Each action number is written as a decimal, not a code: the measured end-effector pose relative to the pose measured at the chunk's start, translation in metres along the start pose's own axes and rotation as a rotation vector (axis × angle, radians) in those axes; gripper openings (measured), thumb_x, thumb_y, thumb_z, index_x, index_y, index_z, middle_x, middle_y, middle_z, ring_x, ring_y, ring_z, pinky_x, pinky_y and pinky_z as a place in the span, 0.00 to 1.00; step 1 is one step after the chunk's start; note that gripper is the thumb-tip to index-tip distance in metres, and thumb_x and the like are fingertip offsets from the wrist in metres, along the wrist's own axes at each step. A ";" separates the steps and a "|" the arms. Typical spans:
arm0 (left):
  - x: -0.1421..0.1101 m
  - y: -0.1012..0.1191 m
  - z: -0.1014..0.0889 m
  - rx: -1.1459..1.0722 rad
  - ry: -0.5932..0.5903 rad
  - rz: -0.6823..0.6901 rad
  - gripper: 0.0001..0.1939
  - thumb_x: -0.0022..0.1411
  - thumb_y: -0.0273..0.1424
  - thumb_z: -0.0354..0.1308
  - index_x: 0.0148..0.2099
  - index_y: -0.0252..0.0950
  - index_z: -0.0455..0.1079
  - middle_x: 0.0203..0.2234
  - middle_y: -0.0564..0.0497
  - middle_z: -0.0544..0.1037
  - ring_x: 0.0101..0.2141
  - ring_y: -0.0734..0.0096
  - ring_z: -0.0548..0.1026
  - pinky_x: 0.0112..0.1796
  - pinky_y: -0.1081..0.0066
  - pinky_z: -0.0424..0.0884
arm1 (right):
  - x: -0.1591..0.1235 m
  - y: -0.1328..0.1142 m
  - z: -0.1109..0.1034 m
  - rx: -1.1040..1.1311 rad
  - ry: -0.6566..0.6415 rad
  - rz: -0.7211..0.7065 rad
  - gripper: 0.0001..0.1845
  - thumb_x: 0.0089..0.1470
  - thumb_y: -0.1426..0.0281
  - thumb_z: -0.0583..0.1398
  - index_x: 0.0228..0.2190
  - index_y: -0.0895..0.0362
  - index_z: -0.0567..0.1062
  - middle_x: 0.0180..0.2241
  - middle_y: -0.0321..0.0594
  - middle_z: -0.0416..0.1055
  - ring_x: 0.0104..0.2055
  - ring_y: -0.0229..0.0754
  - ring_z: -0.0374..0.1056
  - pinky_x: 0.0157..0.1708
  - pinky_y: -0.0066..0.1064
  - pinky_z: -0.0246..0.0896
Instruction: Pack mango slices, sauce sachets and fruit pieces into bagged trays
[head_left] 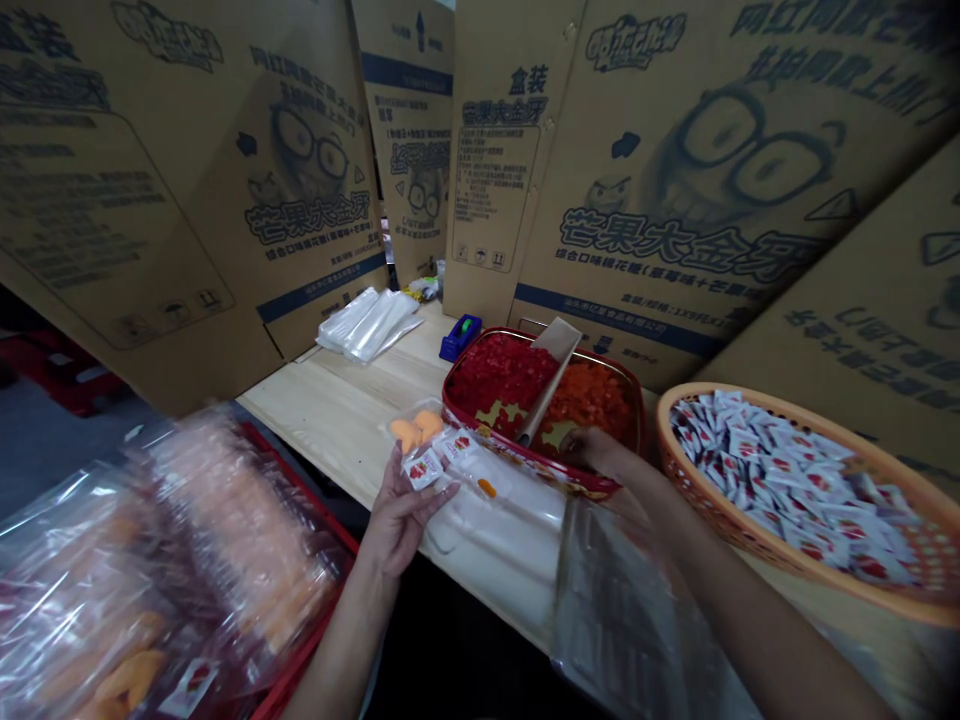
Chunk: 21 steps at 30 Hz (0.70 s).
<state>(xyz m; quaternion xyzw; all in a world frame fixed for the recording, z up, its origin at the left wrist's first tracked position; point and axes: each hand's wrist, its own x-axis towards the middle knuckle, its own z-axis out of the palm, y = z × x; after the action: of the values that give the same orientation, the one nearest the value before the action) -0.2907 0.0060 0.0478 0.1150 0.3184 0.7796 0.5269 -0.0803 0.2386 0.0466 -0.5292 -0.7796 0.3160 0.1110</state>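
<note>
My left hand (397, 522) is closed on the near end of a clear plastic tray (517, 480). Two small white sachets (424, 467) with red print lie by its fingertips. Round orange candies (417, 430) sit at that end, and a small orange piece (487, 488) rests farther along. My right hand (598, 450) reaches into a red box (457, 405), over the side with small wrapped-looking orange pieces (589, 400). Its fingers are bent together, their tips partly hidden. Red pieces (502, 370) fill the other side, behind a cardboard divider (551, 385).
An orange basket (667, 440) of sachets stands at right. Clear plastic trays (630, 610) lie under my right forearm. Bagged orange candies (232, 520) fill a red crate (330, 520) at left. A blue tape dispenser (459, 338), clear bags (369, 324) and tall cartons (622, 150) stand behind.
</note>
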 end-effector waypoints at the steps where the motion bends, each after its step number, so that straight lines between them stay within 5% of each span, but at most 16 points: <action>1: 0.001 0.000 0.000 -0.003 0.003 0.000 0.41 0.46 0.15 0.60 0.57 0.52 0.55 0.58 0.51 0.59 0.55 0.53 0.62 0.52 0.48 0.61 | -0.001 -0.001 -0.003 0.047 0.007 0.019 0.04 0.35 0.78 0.58 0.18 0.59 0.71 0.13 0.31 0.64 0.16 0.33 0.59 0.18 0.24 0.57; 6: 0.004 -0.002 0.000 -0.009 -0.011 -0.008 0.41 0.46 0.15 0.60 0.57 0.51 0.54 0.58 0.49 0.59 0.55 0.53 0.62 0.52 0.48 0.60 | -0.027 -0.030 -0.021 0.440 0.077 -0.009 0.09 0.41 0.71 0.57 0.30 0.58 0.72 0.22 0.33 0.68 0.19 0.31 0.61 0.21 0.24 0.59; 9: 0.004 -0.004 0.002 -0.017 -0.030 -0.006 0.40 0.46 0.14 0.59 0.57 0.50 0.54 0.58 0.50 0.59 0.55 0.53 0.62 0.52 0.48 0.60 | -0.055 -0.065 -0.016 0.695 -0.089 -0.097 0.15 0.37 0.67 0.62 0.31 0.57 0.73 0.22 0.32 0.68 0.19 0.31 0.60 0.19 0.23 0.58; 14: 0.003 -0.005 0.007 0.006 -0.045 0.001 0.38 0.45 0.14 0.59 0.55 0.49 0.57 0.56 0.51 0.61 0.53 0.56 0.64 0.51 0.49 0.61 | -0.075 -0.107 0.016 0.717 -0.238 -0.208 0.13 0.36 0.66 0.62 0.29 0.59 0.72 0.21 0.30 0.66 0.19 0.30 0.60 0.18 0.22 0.59; 21: 0.002 -0.006 0.007 -0.013 -0.018 -0.023 0.40 0.44 0.13 0.59 0.55 0.50 0.55 0.57 0.50 0.59 0.52 0.56 0.66 0.50 0.49 0.63 | -0.068 -0.111 0.030 0.760 -0.202 -0.204 0.14 0.36 0.65 0.62 0.29 0.58 0.71 0.24 0.33 0.66 0.24 0.35 0.63 0.17 0.26 0.63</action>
<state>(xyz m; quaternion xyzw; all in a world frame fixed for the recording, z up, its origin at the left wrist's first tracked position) -0.2834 0.0120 0.0495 0.1150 0.3097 0.7745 0.5395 -0.1508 0.1403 0.1022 -0.3369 -0.6629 0.6192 0.2523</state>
